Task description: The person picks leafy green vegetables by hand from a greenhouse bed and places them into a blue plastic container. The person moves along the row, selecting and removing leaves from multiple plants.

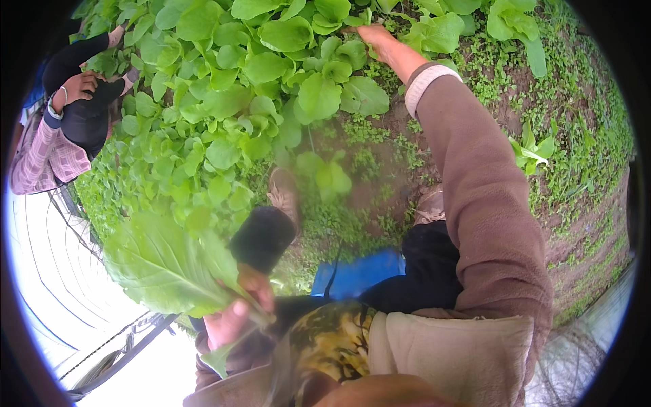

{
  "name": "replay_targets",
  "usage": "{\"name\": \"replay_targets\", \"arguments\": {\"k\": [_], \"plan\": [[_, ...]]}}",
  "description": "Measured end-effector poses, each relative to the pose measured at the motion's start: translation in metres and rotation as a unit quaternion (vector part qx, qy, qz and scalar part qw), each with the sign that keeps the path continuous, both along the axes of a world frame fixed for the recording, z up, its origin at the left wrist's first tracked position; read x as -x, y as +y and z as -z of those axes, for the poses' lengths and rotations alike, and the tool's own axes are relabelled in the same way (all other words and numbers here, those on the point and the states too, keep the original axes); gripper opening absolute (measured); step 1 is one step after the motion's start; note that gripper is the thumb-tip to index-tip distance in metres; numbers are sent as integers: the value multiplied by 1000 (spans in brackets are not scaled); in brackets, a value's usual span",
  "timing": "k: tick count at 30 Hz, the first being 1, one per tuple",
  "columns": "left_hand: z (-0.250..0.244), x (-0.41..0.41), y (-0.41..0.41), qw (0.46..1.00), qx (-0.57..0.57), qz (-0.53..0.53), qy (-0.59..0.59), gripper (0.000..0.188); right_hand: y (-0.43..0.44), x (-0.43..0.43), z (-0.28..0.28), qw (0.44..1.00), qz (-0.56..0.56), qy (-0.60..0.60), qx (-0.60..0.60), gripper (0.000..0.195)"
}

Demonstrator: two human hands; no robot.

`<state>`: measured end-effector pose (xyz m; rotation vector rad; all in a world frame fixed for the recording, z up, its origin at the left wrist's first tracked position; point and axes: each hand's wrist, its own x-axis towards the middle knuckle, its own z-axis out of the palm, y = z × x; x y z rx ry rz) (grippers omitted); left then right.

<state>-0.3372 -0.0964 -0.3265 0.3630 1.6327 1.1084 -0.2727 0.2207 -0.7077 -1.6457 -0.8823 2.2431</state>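
My left hand (241, 310) is closed around the stems of a few leafy green plants, whose broad, pale-veined leaves (163, 264) fan out to the left. Stretched far forward, my right hand (381, 43) reaches in at the edge of a dense bed of leafy greens (285, 35); its fingertips are partly hidden among leaves and stems, so its grip is unclear. Close to that hand stand rounded, bright green leaves (320, 96). A loose plant with a white stem (531, 152) lies on the weedy soil, to the right of my right sleeve.
Another person in a checked sleeve (38, 160) crouches at the upper left beside the bed. My shoes (285, 196) stand on weedy soil, with something blue (356, 274) below me. Low weeds (585, 127) cover the ground at right; a dark pole (127, 356) crosses the lower left.
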Motion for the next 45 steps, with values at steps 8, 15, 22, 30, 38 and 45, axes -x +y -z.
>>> {"name": "replay_targets", "arguments": {"k": [8,15,22,30,38,45], "plan": [[-2,-4,7,1000,15,14,-6,37,7,4,65,984,-41,-79,-157,31],[-1,-2,3,999,32,24,6,42,-6,31,33,863,-241,-298,-328,39],[0,1,4,1000,24,15,6,40,-2,19,62,879,-178,-263,-357,31],[1,0,1,999,23,3,32,42,-2,10,83,899,-88,-234,-361,30],[3,1,-6,998,8,-55,39,38,-14,-43,10,951,-74,-100,-284,26],[-2,-10,-1,995,63,-19,69,29,-73,-135,-93,990,-73,19,-117,30]]}}
